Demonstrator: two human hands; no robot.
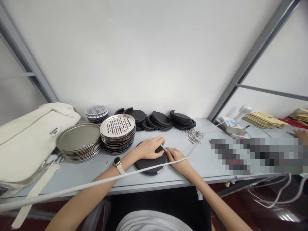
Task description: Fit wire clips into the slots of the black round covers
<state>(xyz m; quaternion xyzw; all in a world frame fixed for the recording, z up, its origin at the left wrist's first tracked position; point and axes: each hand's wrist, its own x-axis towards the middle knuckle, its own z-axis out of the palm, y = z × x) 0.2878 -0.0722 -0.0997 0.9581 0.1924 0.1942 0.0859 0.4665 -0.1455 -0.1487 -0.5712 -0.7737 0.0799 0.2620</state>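
A black round disc [147, 166] lies flat on the grey table in front of me, a thin shiny metal rim showing at its right edge. My left hand [152, 148] holds it from above, fingers bent over the upper part and thumb across the top. At the disc's upper right edge, my right hand [176, 158] pinches a small shiny metal clip [163, 147], its fingertips close to my left fingers. Part of the clip is hidden by the fingers. Behind my right hand lies a loose pile of small metal wire clips [194, 136].
Stacked perforated metal discs [117, 126] and plain metal plates [79, 138] stand left. Black discs [161, 119] lie along the wall. A cream bag [31, 141] fills the left end. A white cable [141, 168] crosses before my arms. Another person's hand [302, 134] shows far right.
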